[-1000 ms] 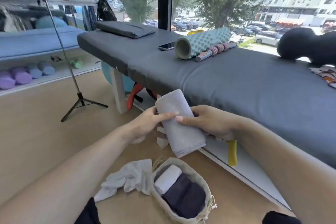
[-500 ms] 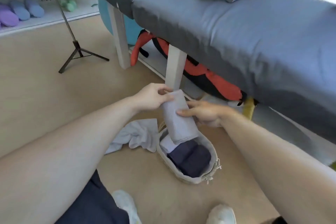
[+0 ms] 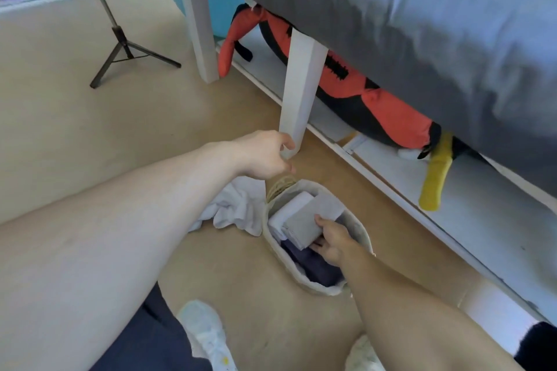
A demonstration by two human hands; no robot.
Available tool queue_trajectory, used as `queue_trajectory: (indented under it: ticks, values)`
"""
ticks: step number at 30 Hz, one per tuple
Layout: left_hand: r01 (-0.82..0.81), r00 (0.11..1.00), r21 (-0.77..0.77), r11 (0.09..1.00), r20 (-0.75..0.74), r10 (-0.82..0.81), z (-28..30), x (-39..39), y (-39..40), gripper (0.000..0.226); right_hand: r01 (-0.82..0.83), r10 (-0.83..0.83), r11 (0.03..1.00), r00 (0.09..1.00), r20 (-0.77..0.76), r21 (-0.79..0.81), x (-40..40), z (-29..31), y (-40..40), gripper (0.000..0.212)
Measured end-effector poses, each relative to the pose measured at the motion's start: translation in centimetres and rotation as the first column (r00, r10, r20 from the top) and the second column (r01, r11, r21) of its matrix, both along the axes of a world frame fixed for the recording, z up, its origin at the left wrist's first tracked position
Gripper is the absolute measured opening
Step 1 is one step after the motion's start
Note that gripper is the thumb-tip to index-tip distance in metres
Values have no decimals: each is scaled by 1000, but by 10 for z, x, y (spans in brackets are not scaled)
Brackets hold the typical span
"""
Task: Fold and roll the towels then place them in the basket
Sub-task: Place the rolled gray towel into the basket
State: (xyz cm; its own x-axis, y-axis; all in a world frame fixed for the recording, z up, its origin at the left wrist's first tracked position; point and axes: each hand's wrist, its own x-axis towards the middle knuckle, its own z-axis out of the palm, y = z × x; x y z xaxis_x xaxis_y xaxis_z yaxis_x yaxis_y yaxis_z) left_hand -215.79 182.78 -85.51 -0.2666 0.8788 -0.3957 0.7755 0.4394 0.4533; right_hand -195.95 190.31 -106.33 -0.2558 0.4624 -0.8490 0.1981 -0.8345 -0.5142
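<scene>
Grey and rolled, the towel [image 3: 312,221] lies in the basket [image 3: 366,238] on the floor, its far end toward the basket's far rim and its near end gripped by the right hand [image 3: 333,241], thumb on top and fingers curled underneath. Just beside it in the basket, on the side away from the right hand, sits a white rolled towel [image 3: 286,212], and a dark navy towel [image 3: 313,266] fills the basket's near end. The left hand [image 3: 265,155] hangs above the basket's far rim, fingers loosely curled and holding nothing. A crumpled white towel [image 3: 232,208] lies on the floor touching the basket's left wall. Beyond the basket stands a white leg [image 3: 301,90] of the grey padded worktop [image 3: 422,24], with a red and black bag [image 3: 385,111] underneath. Two white shoes [image 3: 205,334] rest on the floor nearer the person than the basket.
</scene>
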Motion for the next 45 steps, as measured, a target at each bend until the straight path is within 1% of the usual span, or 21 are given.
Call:
queue_trajectory:
  ticks: [2,4,10,11,12,13,14,15,16,17,18,19,20,21,22,25,27,32,40,45]
  values:
    - [0,1000,-13,1000,1,0,-2,0,2,66,0,0,1000,1000,-14,-13,-4,-3,-3,27]
    - [-3,1000,-19,1000,0,3,-3,0,4,66,-11,10,1000,1000,-17,-24,-6,-8,-4,23]
    - [4,999,-45,999,-32,-6,-3,0,4,65,-91,90,996,995,39,10,-7,-30,-3,31]
    - [6,999,-53,999,-36,-8,-4,0,4,65,-107,103,993,992,77,48,-9,-30,-2,35]
    - [8,999,-62,998,-39,-10,-4,0,4,65,-136,117,984,981,156,117,-11,-31,-1,44]
    - [7,999,-70,998,-39,-10,-5,0,4,66,-195,128,957,949,289,217,-12,-32,0,56]
    - [5,999,-77,997,-38,-8,-5,-1,4,67,-301,136,896,885,445,326,-11,-32,0,71]
    - [0,999,-84,996,-36,-3,-5,-1,4,68,-422,127,803,811,571,421,-10,-28,-3,81]
    - [-3,999,-89,996,-35,0,-5,-1,4,68,-543,103,673,742,663,503,-7,-25,-6,86]
    - [-4,999,-90,996,-36,1,-5,-1,4,68,-658,79,513,676,733,552,-2,-23,-10,84]
    - [-4,999,-90,996,-38,1,-5,-1,4,69,-760,72,345,606,792,550,2,-22,-13,78]
    - [-4,999,-90,996,-40,0,-5,-1,4,69,-835,87,205,535,840,510,5,-21,-15,71]
    - [-4,999,-92,996,-44,0,-5,-2,3,69,-879,127,110,476,870,465,9,-25,-16,66]
    - [-4,999,-96,995,-49,-1,-5,-2,2,69,-903,171,55,429,887,426,11,-28,-16,67]
    - [-4,999,-100,995,-54,-1,-5,-3,1,70,-917,214,22,392,895,397,12,-32,-17,71]
    - [-9,999,-112,994,-54,3,-6,-5,-1,70,-939,253,-68,310,916,337,12,-41,-13,93]
    - [-9,999,-125,992,-52,3,-7,-5,-2,69,-947,276,-80,279,920,311,9,-43,-7,101]
    - [-14,999,-167,986,-39,7,-12,-8,-3,67,-963,356,10,255,899,269,-6,-45,-2,123]
    - [-30,999,-225,974,-24,26,-13,-16,-6,65,-964,397,45,258,881,262,-20,-52,1,126]
    - [-38,999,-248,968,-7,37,-10,-17,-9,64,-971,449,37,226,864,235,-28,-50,7,127]
